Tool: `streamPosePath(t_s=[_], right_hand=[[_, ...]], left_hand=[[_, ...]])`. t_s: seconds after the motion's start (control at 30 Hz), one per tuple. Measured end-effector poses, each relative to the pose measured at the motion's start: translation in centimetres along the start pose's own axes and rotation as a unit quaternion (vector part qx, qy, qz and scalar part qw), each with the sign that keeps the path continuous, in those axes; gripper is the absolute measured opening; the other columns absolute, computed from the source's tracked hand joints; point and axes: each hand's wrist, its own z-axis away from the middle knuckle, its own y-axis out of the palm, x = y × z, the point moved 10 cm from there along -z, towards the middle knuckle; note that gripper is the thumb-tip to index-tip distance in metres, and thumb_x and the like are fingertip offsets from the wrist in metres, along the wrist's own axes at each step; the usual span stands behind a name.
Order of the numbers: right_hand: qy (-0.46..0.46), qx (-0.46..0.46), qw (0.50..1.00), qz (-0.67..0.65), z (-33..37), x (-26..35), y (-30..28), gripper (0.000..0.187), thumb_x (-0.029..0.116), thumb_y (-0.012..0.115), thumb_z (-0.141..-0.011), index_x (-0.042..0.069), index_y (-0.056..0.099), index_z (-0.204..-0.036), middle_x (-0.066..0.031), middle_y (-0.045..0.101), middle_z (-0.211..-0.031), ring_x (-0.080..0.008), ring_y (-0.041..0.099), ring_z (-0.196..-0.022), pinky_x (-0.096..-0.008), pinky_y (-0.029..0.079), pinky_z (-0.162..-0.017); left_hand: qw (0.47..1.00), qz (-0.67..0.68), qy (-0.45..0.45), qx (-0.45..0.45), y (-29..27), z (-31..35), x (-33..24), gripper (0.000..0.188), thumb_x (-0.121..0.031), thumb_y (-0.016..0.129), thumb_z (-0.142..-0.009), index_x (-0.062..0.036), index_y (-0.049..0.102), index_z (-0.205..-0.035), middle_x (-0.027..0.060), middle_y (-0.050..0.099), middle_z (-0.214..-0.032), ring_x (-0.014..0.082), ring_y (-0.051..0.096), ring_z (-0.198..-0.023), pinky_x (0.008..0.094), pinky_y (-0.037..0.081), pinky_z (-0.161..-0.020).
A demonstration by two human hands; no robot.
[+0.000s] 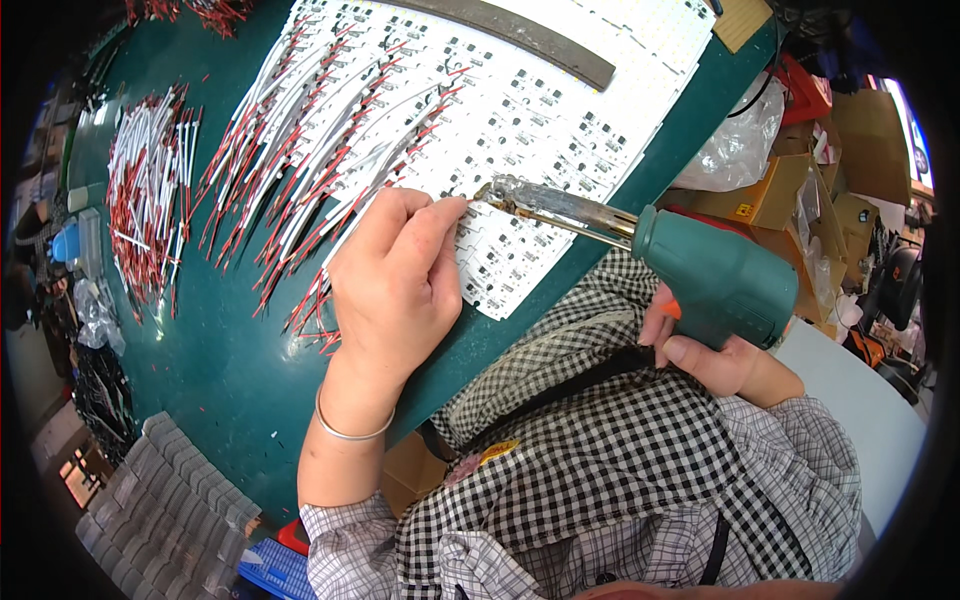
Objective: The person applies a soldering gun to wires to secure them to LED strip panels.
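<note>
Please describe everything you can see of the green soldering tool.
The green soldering tool has a plastic-looking body, an orange part and a worn metal shaft ending in a browned tip. The right hand grips it; it points left over white boards, tip close to the left hand; board contact is unclear.

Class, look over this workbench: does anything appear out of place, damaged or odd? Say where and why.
Two small things: in the loose wire pile at left, one white wire lies crosswise while most run lengthwise; and the green soldering tool has a browned, grimy-looking metal front.
</note>
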Motion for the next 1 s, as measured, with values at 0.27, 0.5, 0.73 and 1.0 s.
streamPosePath(t_s=[0.27,0.5,0.73,1.0], right_hand=[[-0.04,-0.012,0.999,-0.009,-0.2,1.4,0.2,0.044,-0.004,0.06,-0.082,0.0,0.045,-0.123,-0.0094,0.06,-0.094,-0.0126,0.059,-0.08,-0.0251,0.05,-0.066],[0.044,-0.143,0.985,-0.087,0.1,0.3,-2.1,0.058,0.026,0.073,-0.078,-0.001,0.045,-0.121,-0.0133,0.059,-0.083,-0.0153,0.059,-0.065,-0.0257,0.05,-0.05],[-0.089,-0.14,0.98,-0.106,-1.0,4.4,-4.7,0.058,0.017,0.069,-0.079,-0.006,0.043,-0.125,-0.0164,0.057,-0.108,-0.0172,0.062,-0.07,-0.0245,0.051,-0.05],[-0.318,-0.237,0.911,-0.113,-3.7,12.3,-12.5,0.05,0.019,0.056,-0.086,-0.008,0.042,-0.125,-0.0155,0.06,-0.079,-0.0167,0.058,-0.053,-0.0279,0.048,-0.051]], left_hand=[[1.0,-0.021,0.02,0.002,0.0,0.3,-0.6,0.023,0.011,0.067,-0.069,-0.0037,0.067,-0.087,0.008,0.059,-0.076,0.0182,0.055,-0.055,0.0266,0.044,-0.05],[0.999,-0.016,0.019,0.023,0.7,0.4,-0.3,0.029,0.009,0.066,-0.065,-0.0036,0.064,-0.091,0.007,0.057,-0.077,0.0216,0.059,-0.062,0.0305,0.048,-0.053],[0.999,-0.011,0.042,0.003,-0.5,-0.8,-1.6,0.022,0.01,0.066,-0.07,-0.004,0.066,-0.088,0.0088,0.058,-0.076,0.0217,0.056,-0.057,0.0301,0.045,-0.05],[0.998,-0.048,-0.003,0.038,-0.4,0.2,-1.5,0.022,0.005,0.067,-0.073,-0.0027,0.065,-0.093,0.0102,0.058,-0.079,0.026,0.058,-0.061,0.0336,0.047,-0.053]])
